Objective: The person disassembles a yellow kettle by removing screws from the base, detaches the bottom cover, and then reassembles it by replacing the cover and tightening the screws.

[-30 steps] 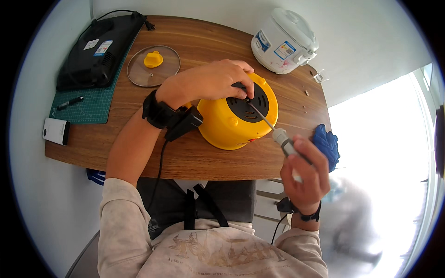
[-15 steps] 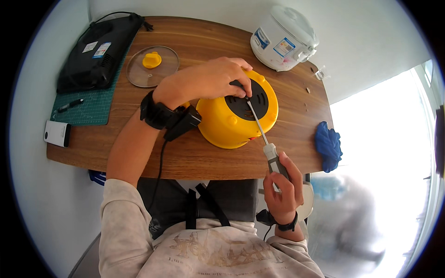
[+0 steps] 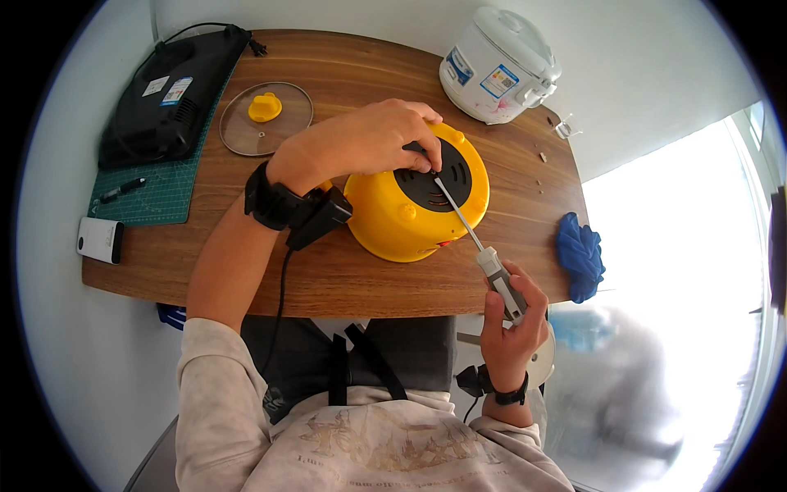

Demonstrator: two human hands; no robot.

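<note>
A yellow electric pot (image 3: 373,217) rests upside down on the wooden table, its black vented base plate (image 3: 413,192) facing up. My left hand (image 3: 393,135) reaches over it from the left, thumb and fingers pinched together at the middle of the plate. Whatever small thing is between those fingertips is too small to make out. In my right hand (image 3: 516,328) is a screwdriver (image 3: 502,283) with a grey and white handle, held from the near right. Its shaft slants up and left, and the tip meets the plate right beside my left fingertips.
A glass lid (image 3: 238,135) with a yellow knob lies left of the pot. Further left are a black appliance (image 3: 156,107), a green cutting mat (image 3: 168,197), a black pen (image 3: 123,190) and a white box (image 3: 100,239). At right stand a white rice cooker (image 3: 492,70) and blue cloth (image 3: 580,258).
My right hand and the screwdriver handle have swung slightly right, and the grip has shifted. The tip stays at the plate's middle, and my left hand keeps its pinch there.
</note>
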